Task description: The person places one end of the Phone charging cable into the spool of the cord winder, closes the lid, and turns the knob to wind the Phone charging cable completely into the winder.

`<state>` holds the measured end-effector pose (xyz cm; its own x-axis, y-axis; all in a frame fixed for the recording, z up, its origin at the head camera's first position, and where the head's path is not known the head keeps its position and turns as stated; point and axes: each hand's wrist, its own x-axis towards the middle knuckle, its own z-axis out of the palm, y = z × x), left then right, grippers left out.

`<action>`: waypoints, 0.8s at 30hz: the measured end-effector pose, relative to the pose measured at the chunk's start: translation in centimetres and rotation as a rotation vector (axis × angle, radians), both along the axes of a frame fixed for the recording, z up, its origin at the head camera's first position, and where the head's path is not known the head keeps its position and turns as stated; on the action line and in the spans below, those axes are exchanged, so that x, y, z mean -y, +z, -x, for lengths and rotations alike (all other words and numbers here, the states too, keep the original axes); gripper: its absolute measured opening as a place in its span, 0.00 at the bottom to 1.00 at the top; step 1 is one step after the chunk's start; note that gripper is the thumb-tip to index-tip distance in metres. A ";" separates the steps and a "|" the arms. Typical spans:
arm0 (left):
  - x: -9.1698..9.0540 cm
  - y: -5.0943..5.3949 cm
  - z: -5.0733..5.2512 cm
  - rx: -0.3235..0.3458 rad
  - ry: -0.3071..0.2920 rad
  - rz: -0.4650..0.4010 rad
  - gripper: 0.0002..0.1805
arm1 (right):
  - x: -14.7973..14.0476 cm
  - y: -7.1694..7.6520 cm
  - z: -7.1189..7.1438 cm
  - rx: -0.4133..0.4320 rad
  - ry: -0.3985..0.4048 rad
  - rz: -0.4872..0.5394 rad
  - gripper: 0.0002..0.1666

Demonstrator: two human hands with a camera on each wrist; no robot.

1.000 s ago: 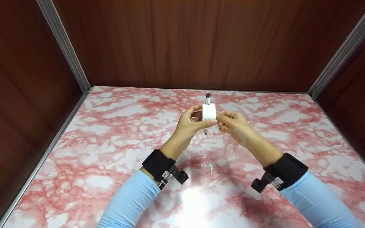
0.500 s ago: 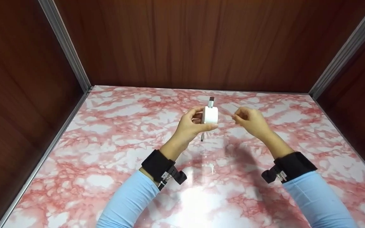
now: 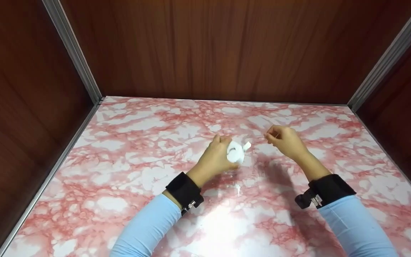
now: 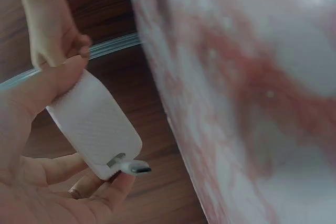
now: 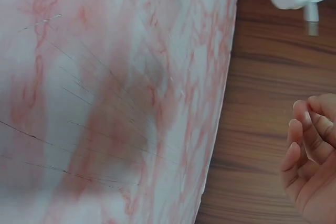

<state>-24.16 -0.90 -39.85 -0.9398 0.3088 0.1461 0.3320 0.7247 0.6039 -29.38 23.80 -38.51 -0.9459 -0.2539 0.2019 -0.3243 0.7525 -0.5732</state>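
Note:
A small white retractable USB cable case [image 3: 235, 153] is held above the table by my left hand [image 3: 215, 155]. In the left wrist view, the thumb lies on one end of the case [image 4: 100, 121] and the fingers are behind it; a short connector [image 4: 135, 168] sticks out of a slot at the other end. A metal-tipped USB plug [image 5: 312, 20] points out of it in the right wrist view. My right hand [image 3: 286, 141] is apart from the case, to its right. Its fingers [image 5: 314, 140] curl loosely with nothing visible between them.
A red-and-white marbled tabletop [image 3: 127, 178] lies beneath both hands. Dark wood panels [image 3: 205, 50] stand at the back and on both sides, with grey metal rails [image 3: 73, 53] at the corners.
My right hand has come away from the case, moving to the right. My left hand has lowered and turned the case, so its plug now points right instead of up.

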 end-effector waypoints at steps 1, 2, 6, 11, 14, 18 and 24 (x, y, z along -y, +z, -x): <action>-0.1 -0.4 0.0 -0.004 -0.004 0.042 0.44 | 0.0 -0.1 0.0 0.006 -0.002 -0.002 0.10; -0.2 -0.7 0.0 -0.013 -0.009 0.090 0.43 | 0.1 -0.2 0.0 0.009 -0.004 -0.004 0.11; -0.8 -1.8 -0.1 -0.036 -0.016 0.264 0.42 | 0.2 -0.4 -0.1 0.012 -0.009 -0.004 0.10; -1.3 -2.8 0.0 -0.071 -0.028 0.398 0.42 | 0.5 -0.5 -0.1 0.004 0.009 0.006 0.09; -1.3 -3.6 0.1 -0.090 -0.042 0.417 0.41 | 0.6 -0.6 0.0 0.003 0.015 0.011 0.10; -1.2 -4.4 0.2 -0.116 -0.052 0.416 0.38 | 0.5 -0.8 0.0 0.001 0.017 0.020 0.11; -0.8 -4.1 0.2 -0.061 -0.073 0.386 0.43 | 0.7 -1.0 0.0 -0.019 0.028 0.026 0.10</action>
<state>-24.39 -0.14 -43.90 -0.9064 0.4179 0.0613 0.4182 0.8675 0.2693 -29.38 23.10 -39.50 -0.9344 -0.2745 0.2269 -0.3561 0.7281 -0.5858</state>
